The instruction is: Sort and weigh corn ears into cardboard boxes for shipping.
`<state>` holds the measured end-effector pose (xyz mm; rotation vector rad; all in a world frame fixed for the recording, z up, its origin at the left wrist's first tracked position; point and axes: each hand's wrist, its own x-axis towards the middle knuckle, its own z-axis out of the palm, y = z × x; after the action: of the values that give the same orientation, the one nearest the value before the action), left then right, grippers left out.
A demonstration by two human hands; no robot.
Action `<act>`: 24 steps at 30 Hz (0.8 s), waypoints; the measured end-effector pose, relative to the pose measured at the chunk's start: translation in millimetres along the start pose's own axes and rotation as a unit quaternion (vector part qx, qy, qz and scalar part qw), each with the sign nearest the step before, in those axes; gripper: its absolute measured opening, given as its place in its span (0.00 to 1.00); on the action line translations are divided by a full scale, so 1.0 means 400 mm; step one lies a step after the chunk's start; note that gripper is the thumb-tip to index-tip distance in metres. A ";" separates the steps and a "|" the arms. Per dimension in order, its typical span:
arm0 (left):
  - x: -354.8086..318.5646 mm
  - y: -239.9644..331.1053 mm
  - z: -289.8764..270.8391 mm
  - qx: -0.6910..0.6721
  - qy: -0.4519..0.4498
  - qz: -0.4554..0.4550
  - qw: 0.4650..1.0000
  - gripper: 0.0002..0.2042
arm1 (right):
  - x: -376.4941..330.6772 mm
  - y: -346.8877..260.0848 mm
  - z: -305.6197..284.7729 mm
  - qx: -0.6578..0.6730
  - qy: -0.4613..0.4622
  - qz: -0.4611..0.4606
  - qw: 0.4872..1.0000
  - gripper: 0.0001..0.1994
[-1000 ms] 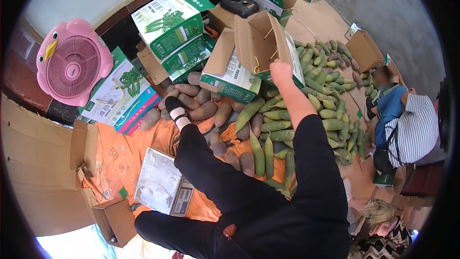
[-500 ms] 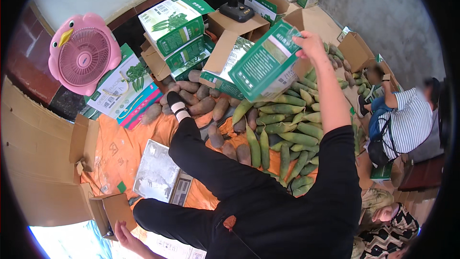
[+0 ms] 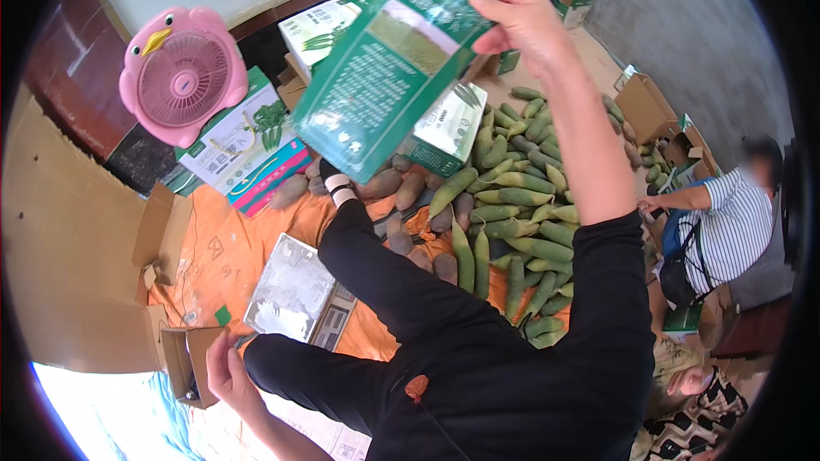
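High in front of me, my right hand (image 3: 525,26) grips the upper right edge of a green carton (image 3: 389,64) with a printed picture panel, held tilted with thumb and fingers at its edge. At lower left, my left hand (image 3: 235,376) is loosely open, with nothing visible in it, beside a small open brown cardboard box (image 3: 192,367). Below the raised carton, a white and green carton (image 3: 448,128) stands among the vegetables. Long green radishes (image 3: 517,196) lie heaped to its right. Dark purplish root vegetables (image 3: 410,192) lie around my foot.
A metal-topped scale (image 3: 290,286) rests on the orange sheet (image 3: 213,243) by my legs. A pink fan (image 3: 184,77) and printed cartons (image 3: 248,141) stand at the far left. Large brown cardboard (image 3: 77,248) lines the left. Another person in a striped shirt (image 3: 735,218) is at the right.
My right hand has lifted the green carton up and to the left, closer to me. My left hand has moved slightly up and forward, next to the small brown box.
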<state>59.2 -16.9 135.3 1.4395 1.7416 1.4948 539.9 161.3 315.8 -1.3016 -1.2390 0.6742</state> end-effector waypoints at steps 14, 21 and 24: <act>0.016 0.036 0.124 -0.360 -0.112 -0.198 0.904 0.31 | -0.408 0.172 0.657 -0.055 -0.221 -0.270 0.936 0.04; -0.047 -0.133 0.116 -0.461 0.074 -0.287 0.837 0.30 | -0.657 0.286 0.825 -0.120 -0.449 -0.221 0.857 0.11; -0.059 -0.180 0.109 -0.481 0.095 -0.242 0.837 0.27 | -0.727 0.320 0.844 -0.106 -0.512 -0.189 0.831 0.17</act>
<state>73.9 -9.4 49.5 0.3096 0.9979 1.8160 180.0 35.0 52.2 -0.7678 -2.4257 1.0039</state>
